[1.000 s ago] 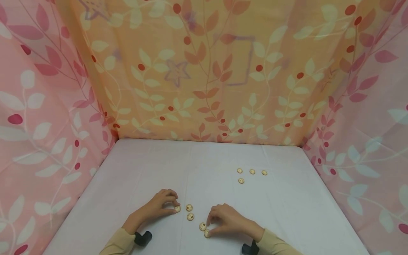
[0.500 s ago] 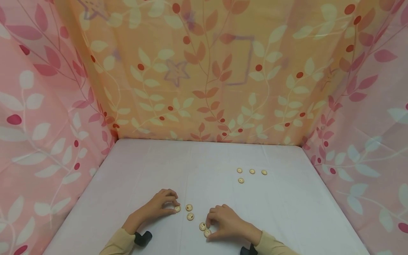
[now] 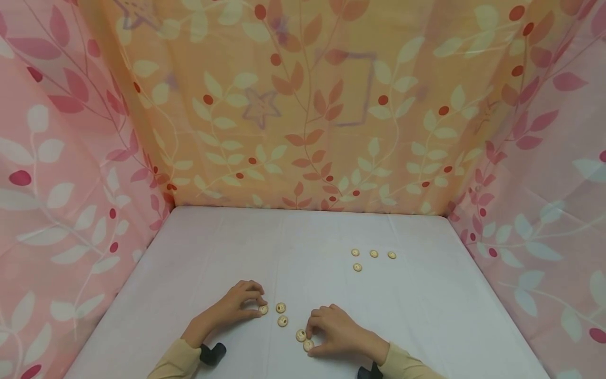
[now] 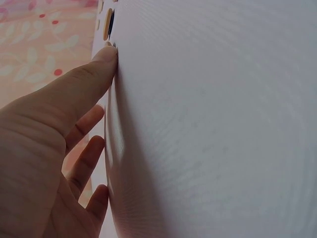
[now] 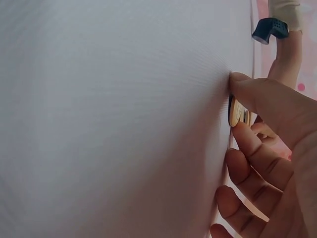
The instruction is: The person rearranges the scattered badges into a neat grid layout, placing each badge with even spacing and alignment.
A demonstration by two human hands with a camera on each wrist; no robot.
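Barely shifted since a second ago, the right hand (image 3: 337, 332) has its fingers pinching a round pale-gold disc (image 3: 309, 346), just beside a matching dark-marked disc (image 3: 301, 335). Unmoved, the left hand (image 3: 232, 305) pinches another gold disc (image 3: 263, 310) on the white cloth-covered surface (image 3: 227, 247).

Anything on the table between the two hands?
Yes, head view: five discs. One at the left hand's fingertips, two loose mid-gap, two close together at the right hand's.
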